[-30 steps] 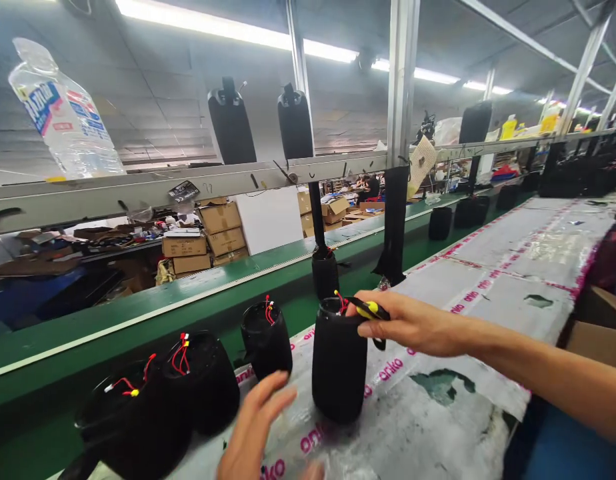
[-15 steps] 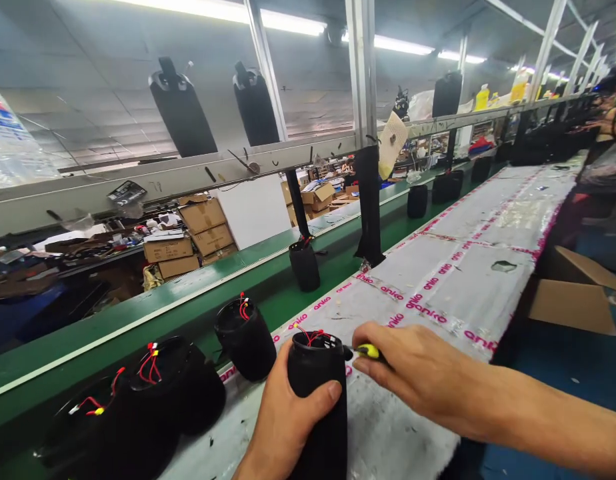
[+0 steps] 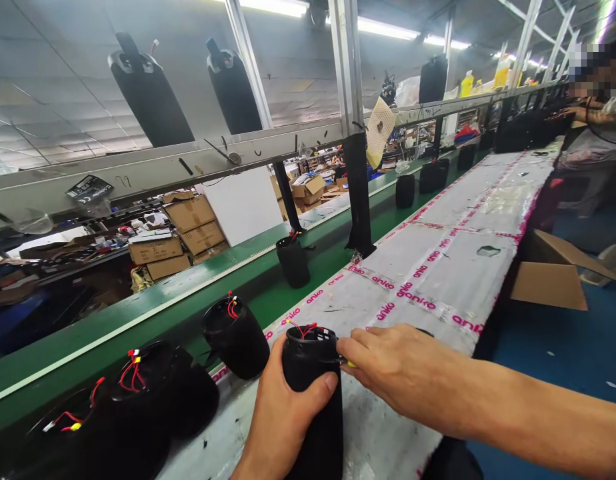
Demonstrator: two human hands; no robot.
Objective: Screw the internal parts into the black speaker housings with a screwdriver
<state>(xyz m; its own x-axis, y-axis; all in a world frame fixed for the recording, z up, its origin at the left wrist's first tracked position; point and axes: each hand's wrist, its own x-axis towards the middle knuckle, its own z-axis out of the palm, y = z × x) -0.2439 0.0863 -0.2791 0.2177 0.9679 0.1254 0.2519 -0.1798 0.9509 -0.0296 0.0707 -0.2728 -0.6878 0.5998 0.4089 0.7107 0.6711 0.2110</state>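
Observation:
My left hand (image 3: 288,407) is wrapped round a black cylindrical housing (image 3: 315,427), thumb across its front. Its open top faces up, and thin red wires (image 3: 303,329) with small connectors stick out of it. At the right of the rim, my right hand (image 3: 383,363) is closed on a small tool with a yellow handle (image 3: 349,363). The thin tip of this tool lies against the housing just below the rim; the fingers hide most of the handle, so its exact kind does not show.
More black housings with red wires stand to the left (image 3: 235,337) and along the green conveyor (image 3: 258,277). A plastic-wrapped bench strip (image 3: 428,267) runs into the distance. A metal post (image 3: 355,193) rises behind; an open carton (image 3: 548,283) and another person (image 3: 598,127) are at right.
My right hand has moved left against the housing, bringing the tool's tip onto it below the rim. The left hand keeps its hold. The camera view has shifted slightly.

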